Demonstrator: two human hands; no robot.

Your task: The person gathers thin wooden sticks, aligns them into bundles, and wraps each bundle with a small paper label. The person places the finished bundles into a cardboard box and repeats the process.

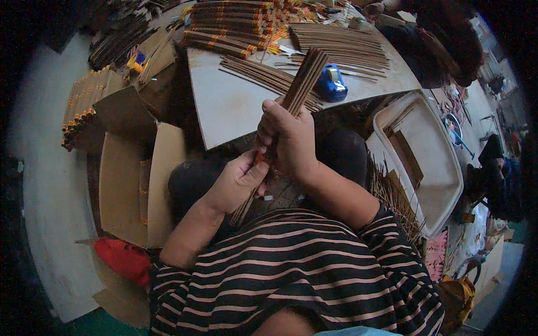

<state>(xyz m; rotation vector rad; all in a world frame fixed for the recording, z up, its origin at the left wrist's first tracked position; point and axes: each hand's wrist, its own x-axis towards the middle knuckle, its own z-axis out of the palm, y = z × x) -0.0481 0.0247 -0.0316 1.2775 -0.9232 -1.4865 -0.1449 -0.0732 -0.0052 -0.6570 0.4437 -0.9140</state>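
Observation:
A bundle of thin brown incense sticks [305,75] slants up and away between my hands, above my lap. My right hand [288,134] is wrapped around its middle. Lower down, my left hand [238,179] grips the same bundle, its thumb pressed over a small reddish-orange band [261,159]. The thin lower ends [240,213] poke out beneath the left hand, close to my striped shirt. Just beyond the right hand, a blue tape dispenser [333,84] stands on the white table [218,106], beside loose incense sticks [263,78].
Banded incense bundles [224,39] are stacked at the table's back, near a spread of loose sticks [339,47]. An open cardboard box [123,185] stands at left, with more bundles [84,106] behind it. A white plastic tub [443,168] is at right. Another person's hand [374,8] shows at the far edge.

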